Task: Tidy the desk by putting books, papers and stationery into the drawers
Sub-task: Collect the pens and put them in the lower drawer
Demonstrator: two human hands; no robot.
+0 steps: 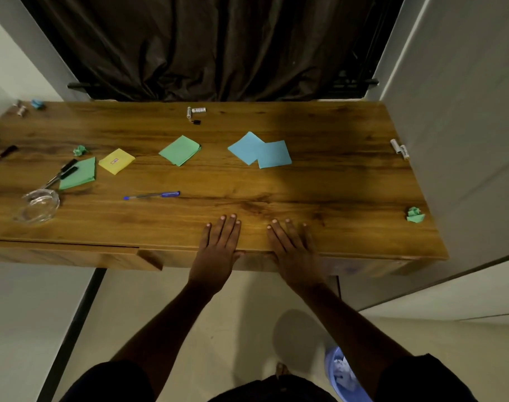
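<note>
My left hand (217,250) and my right hand (294,250) lie flat, palms down, on the front edge of the wooden desk (320,192), holding nothing. Further back on the desk lie two blue papers (260,152), a green folded paper (180,150), a yellow paper (116,161) and another green paper (79,173) at the left. A blue pen (152,195) rests left of my hands. Black pens (60,175) lie over the left green paper. A drawer front (73,256) under the desk's left half stands slightly out.
A glass bowl (38,206) sits at the front left. Crumpled paper balls lie at the right edge (415,214), the left (80,150) and the far left corner (37,103). Markers lie at the back middle (195,111) and right edge (399,148). A blue bin (344,378) stands on the floor.
</note>
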